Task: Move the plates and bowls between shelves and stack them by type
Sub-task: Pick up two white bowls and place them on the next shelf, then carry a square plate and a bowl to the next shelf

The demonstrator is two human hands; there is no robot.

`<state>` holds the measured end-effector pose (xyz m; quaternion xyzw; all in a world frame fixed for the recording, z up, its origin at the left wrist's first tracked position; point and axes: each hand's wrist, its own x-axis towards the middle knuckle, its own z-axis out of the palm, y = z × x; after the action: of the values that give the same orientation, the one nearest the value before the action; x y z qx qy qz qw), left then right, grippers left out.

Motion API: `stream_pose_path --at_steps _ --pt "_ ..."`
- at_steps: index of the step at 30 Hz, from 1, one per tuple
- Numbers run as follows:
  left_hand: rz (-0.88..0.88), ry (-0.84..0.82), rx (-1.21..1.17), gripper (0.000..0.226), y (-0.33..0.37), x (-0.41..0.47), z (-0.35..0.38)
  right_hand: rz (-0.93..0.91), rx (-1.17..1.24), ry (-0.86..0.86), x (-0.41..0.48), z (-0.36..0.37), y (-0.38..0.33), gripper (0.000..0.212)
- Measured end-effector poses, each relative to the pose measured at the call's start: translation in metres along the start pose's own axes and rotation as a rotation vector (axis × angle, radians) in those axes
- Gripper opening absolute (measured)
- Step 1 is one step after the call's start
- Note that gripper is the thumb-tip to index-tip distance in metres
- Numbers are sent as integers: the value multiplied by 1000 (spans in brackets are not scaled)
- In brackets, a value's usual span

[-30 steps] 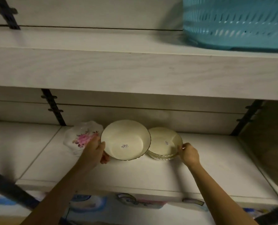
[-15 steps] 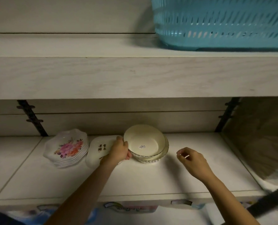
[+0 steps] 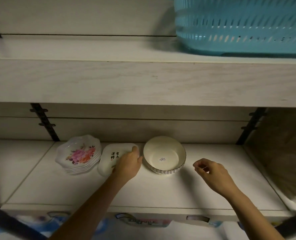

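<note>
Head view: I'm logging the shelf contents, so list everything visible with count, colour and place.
floral plates: one stack, count unclear, white with pink flowers, middle shelf, left
lettered dish: one, white with black characters, right of the floral plates
bowls: one nested stack, count unclear, cream, right of the dish
basket: one, turquoise, top shelf, right
middle shelf: one, white
brackets: dark, on the back wall
left hand: resting on the dish's right edge, beside the bowls
right hand: above the shelf right of the bowls, holding nothing, fingers curled

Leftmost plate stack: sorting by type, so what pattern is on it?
Pink and orange flowers on white scalloped plates, head view.
</note>
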<state>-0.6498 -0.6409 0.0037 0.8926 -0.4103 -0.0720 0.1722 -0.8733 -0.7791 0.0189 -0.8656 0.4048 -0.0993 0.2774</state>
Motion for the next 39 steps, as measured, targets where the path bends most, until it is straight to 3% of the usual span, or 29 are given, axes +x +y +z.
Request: stream_pose_path --at_steps 8,20,39 --pt "19 111 75 34 -66 -58 -41 -264 -87 -166 10 28 -74 17" --pt "-232 160 -14 18 -201 -172 -113 -636 -147 -324 -31 120 -232 22" --pt "-260 245 76 21 -454 -294 -213 -718 -68 -362 -148 283 -465 26"
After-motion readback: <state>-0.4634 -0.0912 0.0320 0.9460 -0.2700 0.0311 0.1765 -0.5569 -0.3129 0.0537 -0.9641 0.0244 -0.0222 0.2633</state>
